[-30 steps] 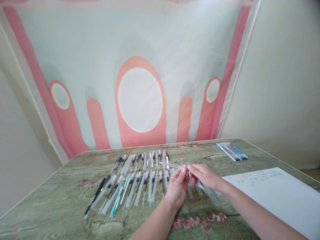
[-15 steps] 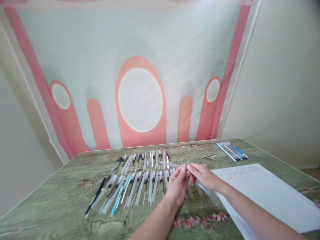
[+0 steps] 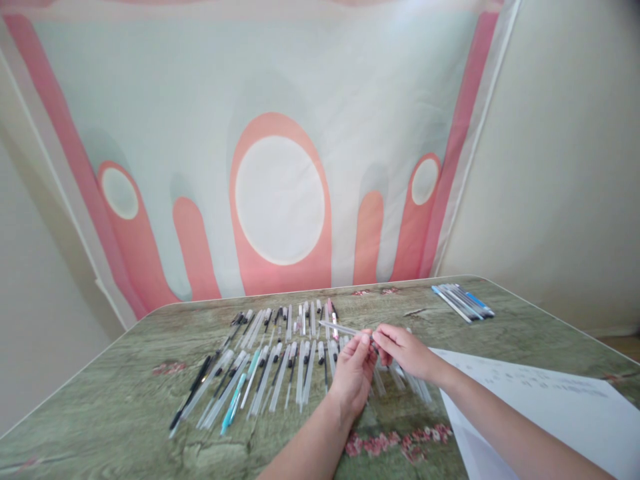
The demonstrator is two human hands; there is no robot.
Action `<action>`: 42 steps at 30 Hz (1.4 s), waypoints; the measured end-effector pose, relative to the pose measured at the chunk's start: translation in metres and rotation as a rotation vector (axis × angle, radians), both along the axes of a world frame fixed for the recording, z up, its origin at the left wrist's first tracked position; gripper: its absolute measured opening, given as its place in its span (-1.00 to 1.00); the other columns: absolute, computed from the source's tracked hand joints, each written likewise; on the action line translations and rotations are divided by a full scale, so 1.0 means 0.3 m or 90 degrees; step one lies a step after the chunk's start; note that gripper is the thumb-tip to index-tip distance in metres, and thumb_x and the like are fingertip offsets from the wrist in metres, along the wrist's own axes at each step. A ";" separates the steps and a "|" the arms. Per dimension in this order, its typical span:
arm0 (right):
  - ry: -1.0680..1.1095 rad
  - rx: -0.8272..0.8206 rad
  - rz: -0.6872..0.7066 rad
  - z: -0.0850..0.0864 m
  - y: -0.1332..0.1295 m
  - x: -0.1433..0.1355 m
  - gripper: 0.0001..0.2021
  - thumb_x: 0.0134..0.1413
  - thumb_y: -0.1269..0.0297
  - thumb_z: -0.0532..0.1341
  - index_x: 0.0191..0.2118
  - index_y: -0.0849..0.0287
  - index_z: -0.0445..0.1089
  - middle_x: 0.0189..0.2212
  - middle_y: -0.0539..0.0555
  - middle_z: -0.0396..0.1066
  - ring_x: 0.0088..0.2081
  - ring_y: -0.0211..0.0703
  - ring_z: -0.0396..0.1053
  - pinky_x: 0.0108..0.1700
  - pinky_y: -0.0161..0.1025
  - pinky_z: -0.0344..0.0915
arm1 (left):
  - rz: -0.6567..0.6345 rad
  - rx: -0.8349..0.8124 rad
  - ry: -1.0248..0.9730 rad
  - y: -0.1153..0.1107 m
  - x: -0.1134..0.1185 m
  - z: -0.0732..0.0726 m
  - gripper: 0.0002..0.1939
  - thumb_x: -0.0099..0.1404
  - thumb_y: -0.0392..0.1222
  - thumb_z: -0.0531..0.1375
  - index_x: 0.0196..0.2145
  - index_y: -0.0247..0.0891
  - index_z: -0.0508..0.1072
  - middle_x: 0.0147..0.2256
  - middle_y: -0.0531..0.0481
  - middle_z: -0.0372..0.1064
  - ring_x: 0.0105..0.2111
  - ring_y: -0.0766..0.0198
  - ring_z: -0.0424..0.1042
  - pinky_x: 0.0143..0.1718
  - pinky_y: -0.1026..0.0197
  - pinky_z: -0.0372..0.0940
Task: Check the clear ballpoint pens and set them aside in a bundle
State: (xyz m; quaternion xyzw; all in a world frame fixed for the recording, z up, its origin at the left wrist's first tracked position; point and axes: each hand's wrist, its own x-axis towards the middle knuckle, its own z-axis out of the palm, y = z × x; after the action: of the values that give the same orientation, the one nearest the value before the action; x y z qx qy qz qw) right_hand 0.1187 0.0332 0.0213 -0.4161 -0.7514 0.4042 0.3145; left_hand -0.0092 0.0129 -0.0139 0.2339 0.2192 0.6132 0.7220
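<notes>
Between both hands is a clear pen barrel [image 3: 341, 328], its tip pointing left and slightly up. My left hand [image 3: 354, 370] is closed on it, thumb on top. My right hand [image 3: 404, 349] pinches at its right end, touching the left hand; what lies under those fingertips is partly hidden. Below and left of the hands, a front row of clear pen parts [image 3: 306, 380] with black grips and refills lies on the table. A teal pen [image 3: 234, 404] is among them. Behind runs a second row of pen parts [image 3: 289, 323], with a pink-and-white pen [image 3: 335, 324] at its right end.
A wood-patterned table [image 3: 125, 393] with printed pink flowers carries everything. White paper [image 3: 540, 427] with faint writing lies at the right, partly under my right forearm. A bundle of pens [image 3: 463, 303] sits at the back right. A printed cloth [image 3: 280, 67] hangs behind the table.
The white paper has shifted toward the near side and turned. Fingers at the right edge are gone from view. My hands stay nearly still, holding the pen barrel.
</notes>
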 end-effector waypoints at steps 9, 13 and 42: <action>-0.149 0.280 -0.096 0.069 -0.005 0.044 -0.74 0.17 0.25 -0.07 -0.10 0.11 0.25 -0.32 0.06 0.36 -0.30 -0.18 0.31 -0.22 -0.24 0.19 | -0.036 -0.014 0.008 -0.013 0.011 0.004 -0.81 0.07 -0.21 0.25 -0.33 -0.33 0.46 -0.42 0.02 0.34 -0.48 0.48 0.28 -0.34 0.39 0.18; -0.220 0.303 0.030 0.100 -0.011 0.067 -0.55 0.13 0.41 -0.07 0.14 -0.05 0.06 -0.15 0.05 0.30 -0.20 -0.19 0.30 -0.17 -0.28 0.19 | -0.104 0.000 0.033 -0.038 0.029 0.022 -0.83 0.07 -0.16 0.25 -0.42 -0.35 0.44 -0.43 0.00 0.32 -0.48 0.43 0.27 -0.36 0.34 0.17; -0.303 0.201 -0.198 0.033 -0.271 0.465 -0.76 0.17 0.21 -0.07 -0.14 0.07 0.27 -0.23 0.08 0.35 -0.25 -0.14 0.35 -0.16 -0.20 0.25 | -0.472 0.920 0.985 -0.324 0.167 0.083 -0.48 0.22 0.07 0.00 0.05 -0.29 0.19 0.04 -0.20 0.19 0.03 0.08 0.19 0.07 0.07 -0.02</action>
State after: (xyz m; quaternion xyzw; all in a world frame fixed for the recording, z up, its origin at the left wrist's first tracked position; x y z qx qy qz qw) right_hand 0.2581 -0.0482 0.0311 -0.5550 -0.7846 0.1207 0.2487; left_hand 0.0410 -0.0843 0.0109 0.9668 0.1183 0.0329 0.2243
